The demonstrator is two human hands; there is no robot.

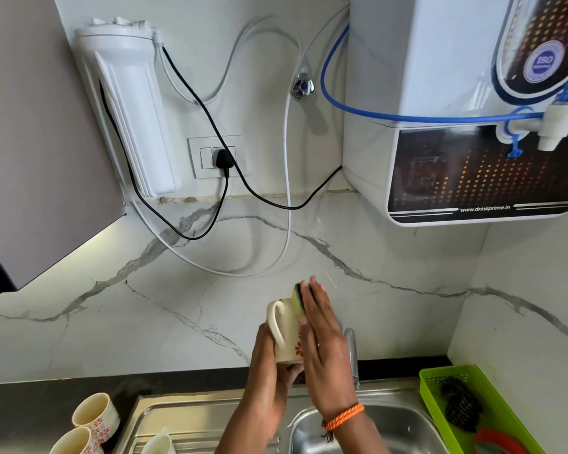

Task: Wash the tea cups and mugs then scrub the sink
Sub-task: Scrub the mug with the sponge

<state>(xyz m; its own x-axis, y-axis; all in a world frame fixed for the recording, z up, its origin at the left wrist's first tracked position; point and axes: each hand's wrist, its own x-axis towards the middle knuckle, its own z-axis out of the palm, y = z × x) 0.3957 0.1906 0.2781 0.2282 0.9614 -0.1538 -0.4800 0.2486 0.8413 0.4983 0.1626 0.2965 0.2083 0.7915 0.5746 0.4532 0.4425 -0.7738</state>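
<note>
While L hand [269,358] grips mug [284,326], R hand [322,348] presses sponge [298,298]

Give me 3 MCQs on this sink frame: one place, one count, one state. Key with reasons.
1. Where does the green plastic basket sit?
A. right of the steel sink
B. left of the sink
C. on the wall

2. How many cream floral cups stand on the dark counter at left?
A. none
B. two
C. five

3. The right hand is:
A. idle
B. on the tap
C. pressing a yellow-green sponge on the cream floral mug

Key: A, basket at right edge; B, two cups at lower left; C, fingers flat on sponge while the left hand grips the mug.
</note>
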